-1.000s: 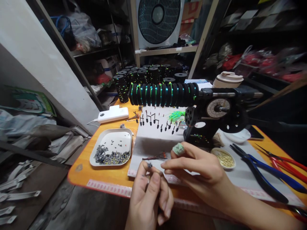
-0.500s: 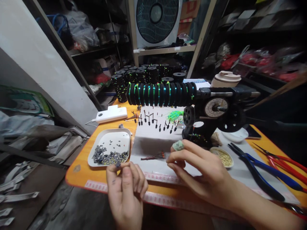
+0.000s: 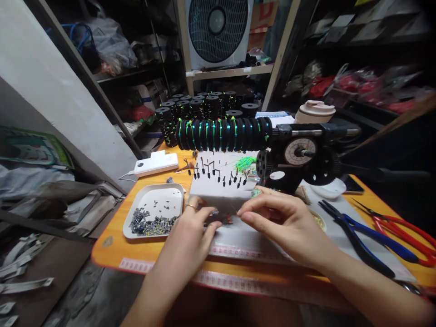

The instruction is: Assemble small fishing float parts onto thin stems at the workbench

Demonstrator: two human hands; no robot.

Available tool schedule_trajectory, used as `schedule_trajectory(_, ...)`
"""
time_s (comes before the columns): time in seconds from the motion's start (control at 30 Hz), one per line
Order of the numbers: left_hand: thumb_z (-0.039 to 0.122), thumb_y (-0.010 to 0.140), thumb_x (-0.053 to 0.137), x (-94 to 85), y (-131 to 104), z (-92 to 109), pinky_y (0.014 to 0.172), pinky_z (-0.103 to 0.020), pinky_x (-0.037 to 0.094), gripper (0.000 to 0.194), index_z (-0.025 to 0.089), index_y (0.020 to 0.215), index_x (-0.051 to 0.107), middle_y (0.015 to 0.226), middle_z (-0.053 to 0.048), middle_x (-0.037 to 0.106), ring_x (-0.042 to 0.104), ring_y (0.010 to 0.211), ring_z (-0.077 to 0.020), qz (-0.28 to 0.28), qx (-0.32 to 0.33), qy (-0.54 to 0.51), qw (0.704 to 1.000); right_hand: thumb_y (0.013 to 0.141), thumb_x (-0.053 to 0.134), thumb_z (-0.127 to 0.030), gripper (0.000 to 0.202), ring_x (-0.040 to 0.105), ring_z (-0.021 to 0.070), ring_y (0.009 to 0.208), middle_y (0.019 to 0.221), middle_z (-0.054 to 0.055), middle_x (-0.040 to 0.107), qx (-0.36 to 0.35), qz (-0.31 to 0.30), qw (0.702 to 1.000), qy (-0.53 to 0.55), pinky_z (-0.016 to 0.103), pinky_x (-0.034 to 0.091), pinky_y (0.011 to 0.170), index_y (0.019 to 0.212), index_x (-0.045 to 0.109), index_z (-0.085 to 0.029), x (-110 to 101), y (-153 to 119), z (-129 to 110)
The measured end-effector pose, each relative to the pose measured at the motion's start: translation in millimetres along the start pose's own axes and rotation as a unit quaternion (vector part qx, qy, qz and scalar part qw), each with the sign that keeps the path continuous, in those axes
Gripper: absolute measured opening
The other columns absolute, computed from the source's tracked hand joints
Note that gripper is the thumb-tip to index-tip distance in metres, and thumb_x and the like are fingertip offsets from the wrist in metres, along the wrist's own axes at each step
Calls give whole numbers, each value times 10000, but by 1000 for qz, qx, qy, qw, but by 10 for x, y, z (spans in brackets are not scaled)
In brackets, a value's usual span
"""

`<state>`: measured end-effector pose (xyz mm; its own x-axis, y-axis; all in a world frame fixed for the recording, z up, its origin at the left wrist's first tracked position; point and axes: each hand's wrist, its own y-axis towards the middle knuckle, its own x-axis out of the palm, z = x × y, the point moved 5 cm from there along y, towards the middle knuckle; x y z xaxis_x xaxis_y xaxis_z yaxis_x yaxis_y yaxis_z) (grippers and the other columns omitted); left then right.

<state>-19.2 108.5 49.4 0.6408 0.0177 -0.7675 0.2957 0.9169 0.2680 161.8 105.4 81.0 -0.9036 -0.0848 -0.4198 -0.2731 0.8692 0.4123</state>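
My left hand (image 3: 190, 231), a ring on one finger, reaches over the white sheet beside the tray. A small dark grey lump (image 3: 214, 212) shows at its fingertips, and blur hides whether they grip anything. My right hand (image 3: 289, 222) is closed in a pinch facing it; a faint thin line seems to come from the fingertips, too fine to name. A green wrap (image 3: 255, 193) sits on one of its fingers. Between the hands lies a dark bundle with an orange-red part (image 3: 229, 220), partly covered by my left hand. The white tray (image 3: 136, 197) holds many small dark grey pieces.
Behind the hands stands a hand-cranked winder (image 3: 299, 152) carrying a black ridged roll (image 3: 221, 134) with green and blue strands. Small black pieces (image 3: 220, 178) stand in front of it. Pliers (image 3: 357, 236) and red-handled scissors (image 3: 391, 227) lie right. A power bank (image 3: 156, 163) lies left.
My left hand has moved from the tray's front edge rightward over the sheet, close to my right hand, and turned back-up. My right hand keeps its pinch, with the wrapped finger now more tucked behind.
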Motion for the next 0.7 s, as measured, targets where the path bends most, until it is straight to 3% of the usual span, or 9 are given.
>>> schedule_trajectory(0.1, 203, 903, 597, 75, 15, 38, 717, -381, 495, 130, 182, 839, 708, 1063, -134, 638, 650, 808, -265, -14, -14, 55, 998, 904, 684, -253, 92, 588, 145, 679, 749, 4, 675, 0, 11, 1000, 14, 253, 448, 600, 838, 748, -249, -3, -11, 2)
schedule_trajectory(0.23, 220, 901, 631, 15, -103, 96, 586, -255, 425, 81, 208, 821, 639, 771, -10, 637, 558, 601, -150, 76, -25, -108, 991, 928, 651, -266, 104, 571, 133, 676, 774, 1, 648, 13, 7, 999, 41, 241, 437, 586, 866, 729, -239, 40, -47, -35)
schedule_trajectory(0.3, 245, 899, 653, 26, -181, 80, 570, -220, 417, 70, 219, 838, 629, 732, 21, 625, 545, 593, -127, 114, -81, -218, 966, 935, 636, -259, 125, 547, 125, 642, 743, 1, 625, 13, -3, 999, 30, 236, 411, 553, 851, 723, -227, 79, -67, -63)
schedule_trajectory(0.43, 230, 870, 697, 153, -281, 121, 701, -198, 473, 103, 217, 799, 625, 790, 22, 616, 599, 756, -132, 156, -146, -395, 893, 930, 635, -245, 133, 518, 128, 604, 691, 8, 596, -13, 13, 1000, -19, 242, 364, 507, 857, 742, -211, 111, -87, -92)
schedule_trajectory(0.57, 203, 852, 717, 244, -308, 203, 711, -187, 482, 129, 207, 768, 619, 796, 18, 595, 584, 765, -131, 183, -156, -461, 854, 910, 665, -228, 117, 515, 132, 588, 645, 7, 620, -35, 32, 998, -37, 255, 391, 528, 859, 768, -210, 108, -85, -82)
schedule_trajectory(0.7, 184, 850, 718, 253, -311, 238, 704, -176, 482, 152, 203, 749, 606, 802, 14, 588, 577, 757, -126, 221, -155, -469, 841, 902, 676, -203, 113, 483, 120, 565, 626, -4, 584, -58, 36, 997, -31, 234, 378, 487, 910, 787, -220, 108, -95, -108)
